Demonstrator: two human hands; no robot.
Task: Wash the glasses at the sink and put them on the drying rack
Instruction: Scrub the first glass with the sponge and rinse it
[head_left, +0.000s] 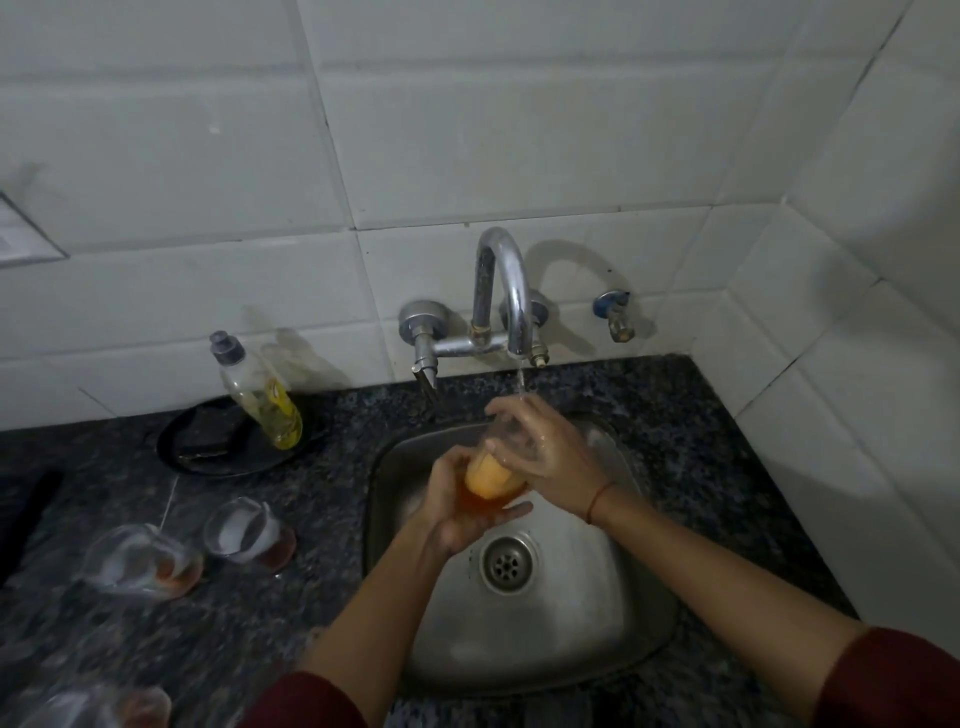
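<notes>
Gripping one glass (506, 448) are left hand (457, 512) and right hand (556, 457); three glasses (249, 530) (143, 561) (98, 706) sit nearby.

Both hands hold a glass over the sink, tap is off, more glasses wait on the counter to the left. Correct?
No: the tap is running; the head view shows water falling onto the glass that the left hand and right hand hold over the sink. The rest stands.

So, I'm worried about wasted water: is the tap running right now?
On: a thin stream of water falls from the tap spout onto the glass over the sink.
</notes>
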